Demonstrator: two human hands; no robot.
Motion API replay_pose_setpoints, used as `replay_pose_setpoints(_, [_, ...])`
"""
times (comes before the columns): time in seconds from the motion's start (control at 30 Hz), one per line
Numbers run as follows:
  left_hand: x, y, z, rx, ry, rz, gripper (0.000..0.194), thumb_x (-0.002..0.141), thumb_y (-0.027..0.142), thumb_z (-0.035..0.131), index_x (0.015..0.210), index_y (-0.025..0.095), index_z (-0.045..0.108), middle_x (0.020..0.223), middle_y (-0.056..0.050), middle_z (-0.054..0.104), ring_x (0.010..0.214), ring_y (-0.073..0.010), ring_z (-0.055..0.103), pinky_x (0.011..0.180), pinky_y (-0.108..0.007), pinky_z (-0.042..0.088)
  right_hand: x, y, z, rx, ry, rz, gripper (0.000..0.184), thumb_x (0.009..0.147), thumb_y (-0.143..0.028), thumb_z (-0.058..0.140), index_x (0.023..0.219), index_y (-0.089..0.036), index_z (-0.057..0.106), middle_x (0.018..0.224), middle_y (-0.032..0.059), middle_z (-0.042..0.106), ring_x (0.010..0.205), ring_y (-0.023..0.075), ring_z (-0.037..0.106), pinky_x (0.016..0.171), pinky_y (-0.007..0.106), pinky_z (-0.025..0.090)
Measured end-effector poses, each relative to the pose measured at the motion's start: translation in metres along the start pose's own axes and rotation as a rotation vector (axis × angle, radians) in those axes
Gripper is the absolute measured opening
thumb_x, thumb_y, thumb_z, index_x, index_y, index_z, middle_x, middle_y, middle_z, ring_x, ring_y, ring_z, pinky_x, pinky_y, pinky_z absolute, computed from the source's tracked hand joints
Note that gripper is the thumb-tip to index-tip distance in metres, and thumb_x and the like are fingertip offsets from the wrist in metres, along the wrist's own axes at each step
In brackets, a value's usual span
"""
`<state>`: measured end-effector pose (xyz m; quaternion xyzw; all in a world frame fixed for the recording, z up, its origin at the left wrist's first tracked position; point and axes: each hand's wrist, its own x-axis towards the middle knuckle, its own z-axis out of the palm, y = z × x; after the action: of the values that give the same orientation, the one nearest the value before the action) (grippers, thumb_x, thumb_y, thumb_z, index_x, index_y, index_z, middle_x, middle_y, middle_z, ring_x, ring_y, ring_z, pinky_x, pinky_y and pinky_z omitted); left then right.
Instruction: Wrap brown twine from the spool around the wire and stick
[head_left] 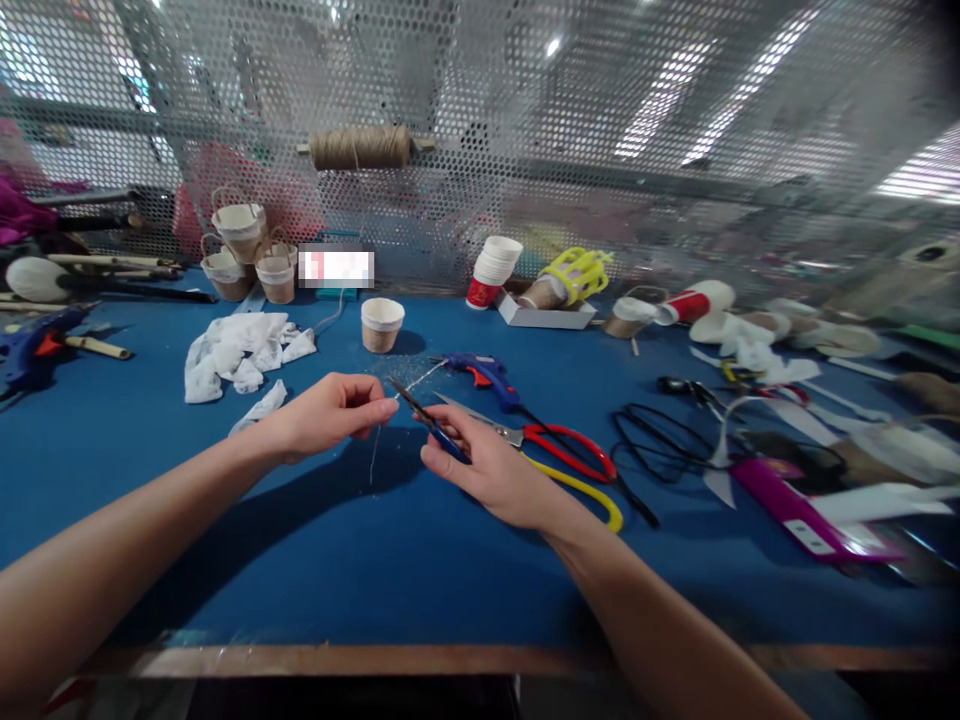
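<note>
- Left hand (356,405) pinches a thin strand (373,465) between thumb and fingers; loose end hangs below, over the table (300,560).
- Right hand (480,455) is clamped on pliers (421,412), tips just beside the left fingertips. Can't tell if the tips bite the strand.
- Hands near each other, not touching.
- Risk: a pliers slip could nip those fingertips; too little clearance.
- Risk: cord tangled at the scissors (514,436) could drag the glue gun (484,375).

A blue-topped workbench (315,580) carries a white-rimmed brown cup (381,332), crumpled white cloth (240,350), a blue glue gun (484,370) and red-and-yellow-handled scissors (534,433).
</note>
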<state>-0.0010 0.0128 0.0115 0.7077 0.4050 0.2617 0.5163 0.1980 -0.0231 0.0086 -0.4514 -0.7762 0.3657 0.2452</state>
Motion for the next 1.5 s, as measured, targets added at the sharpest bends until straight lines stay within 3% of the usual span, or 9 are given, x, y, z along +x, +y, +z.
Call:
replay_pose_setpoints(0.3, [0.0, -0.003, 0.003, -0.033, 0.021, 0.014, 0.026, 0.079, 0.031, 0.048, 0.06, 0.015, 0.043, 0.05, 0.006, 0.04, 0.047, -0.0057, 0.032, 0.048, -0.022, 0.024, 0.001, 0.004, 0.002, -0.011, -0.016, -0.012, 0.039, 0.081, -0.042, 0.048, 0.111, -0.017, 0.045, 0.105, 0.0079, 0.056, 0.091, 0.0187, 0.055, 0.081, 0.035, 0.043])
replay_pose_setpoints(0.57, [0.0, -0.007, 0.009, -0.31, -0.035, -0.031, 0.019, 0.079, 0.031, 0.049, 0.071, 0.015, 0.047, 0.052, 0.006, 0.04, 0.045, -0.0043, 0.031, 0.046, -0.022, 0.02, 0.001, 0.002, -0.002, -0.009, -0.06, 0.002, 0.043, 0.082, -0.042, 0.047, 0.115, -0.015, 0.043, 0.102, 0.0088, 0.057, 0.09, 0.0188, 0.054, 0.079, 0.034, 0.044])
replay_pose_setpoints(0.77, [0.001, -0.006, 0.008, -0.329, -0.056, -0.003, 0.017, 0.078, 0.029, 0.052, 0.072, 0.014, 0.048, 0.054, 0.006, 0.041, 0.046, -0.0041, 0.032, 0.046, -0.022, 0.021, 0.0, 0.0, -0.004, -0.031, -0.078, 0.002, 0.044, 0.082, -0.043, 0.046, 0.116, -0.016, 0.043, 0.103, 0.0079, 0.057, 0.09, 0.0185, 0.054, 0.079, 0.034, 0.044])
replay_pose_setpoints(1.1, [0.0, -0.005, 0.008, -0.315, -0.039, -0.032, 0.02, 0.078, 0.031, 0.052, 0.069, 0.014, 0.046, 0.051, 0.007, 0.04, 0.045, -0.0039, 0.032, 0.046, -0.021, 0.021, -0.001, -0.001, 0.003, -0.122, 0.056, 0.01, 0.039, 0.081, -0.044, 0.048, 0.11, -0.018, 0.047, 0.107, 0.0075, 0.058, 0.094, 0.0212, 0.056, 0.078, 0.034, 0.045])
replay_pose_setpoints(1.33, [-0.001, 0.004, -0.01, -0.171, -0.064, -0.073, 0.025, 0.081, 0.037, 0.046, 0.083, 0.013, 0.055, 0.06, 0.001, 0.058, 0.056, -0.0079, 0.048, 0.055, -0.022, 0.034, 0.001, -0.004, 0.0, -0.132, 0.106, 0.019, 0.037, 0.081, -0.041, 0.048, 0.11, -0.018, 0.047, 0.105, 0.0072, 0.059, 0.093, 0.0206, 0.056, 0.08, 0.034, 0.044])
replay_pose_setpoints(1.43, [0.0, 0.001, -0.017, -0.337, -0.083, -0.113, 0.029, 0.082, 0.039, 0.043, 0.079, 0.013, 0.057, 0.065, -0.002, 0.062, 0.061, -0.0095, 0.053, 0.065, -0.026, 0.039, 0.0, -0.005, -0.001, -0.093, 0.101, 0.027, 0.035, 0.082, -0.04, 0.048, 0.109, -0.018, 0.046, 0.103, 0.0071, 0.06, 0.091, 0.02, 0.057, 0.08, 0.035, 0.044])
replay_pose_setpoints(1.5, [0.001, -0.004, -0.019, -0.454, -0.171, -0.145, 0.028, 0.08, 0.04, 0.048, 0.078, 0.013, 0.058, 0.072, -0.003, 0.063, 0.067, -0.0103, 0.055, 0.069, -0.027, 0.039, -0.001, -0.005, -0.002, -0.066, 0.087, 0.004, 0.034, 0.081, -0.039, 0.049, 0.108, -0.019, 0.046, 0.103, 0.0064, 0.06, 0.092, 0.0192, 0.057, 0.081, 0.034, 0.044])
